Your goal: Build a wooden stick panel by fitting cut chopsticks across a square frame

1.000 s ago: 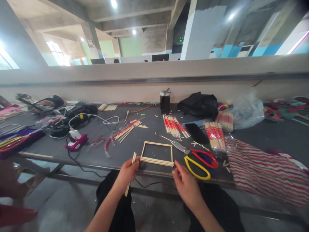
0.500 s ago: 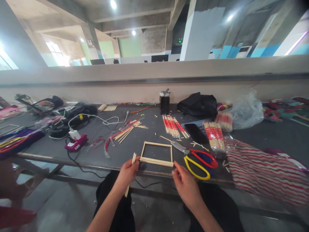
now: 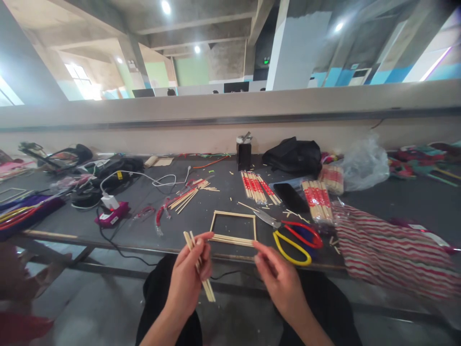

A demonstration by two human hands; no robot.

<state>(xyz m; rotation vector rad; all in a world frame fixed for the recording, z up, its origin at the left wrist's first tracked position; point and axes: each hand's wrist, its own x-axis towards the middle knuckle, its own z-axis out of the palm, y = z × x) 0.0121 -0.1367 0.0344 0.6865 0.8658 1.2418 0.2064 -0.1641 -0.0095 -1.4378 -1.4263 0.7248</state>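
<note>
Already, the frame (image 3: 234, 214) had all four sides laid out, flat on the desk (image 3: 201, 221) and close to its front edge. Its near side (image 3: 233, 240) looked the furthest built, several lengths lying together there, while the far side and both ends looked thinner. The desk showed through its middle, so only the outline appeared done. Whether the corners were fastened could not be told.

At the frame's near left corner, the left hand (image 3: 190, 269) had its thumb and curled fingers closed around a few sticks (image 3: 208, 290), slanting below the frame's level and not yet laid against it. Its index finger reached out and seemed to touch that corner. At the near right corner, the right hand (image 3: 283, 281) pointed its index finger to the end of the near side, apparently touching; its thumb stood apart, the other fingers were loosely bent, and nothing showed in its grip.

Plenty of stock seemed unused. Beyond the frame to the left lay a loose pile (image 3: 185, 200); beyond it to the right were a red-banded pack (image 3: 254, 187) and, farther right, a second pack (image 3: 317, 202), both apparently wrapped. Just right of the frame, the scissors (image 3: 276, 224) lay with handles spread, untouched, with offcuts (image 3: 334, 245) farther right.
</note>
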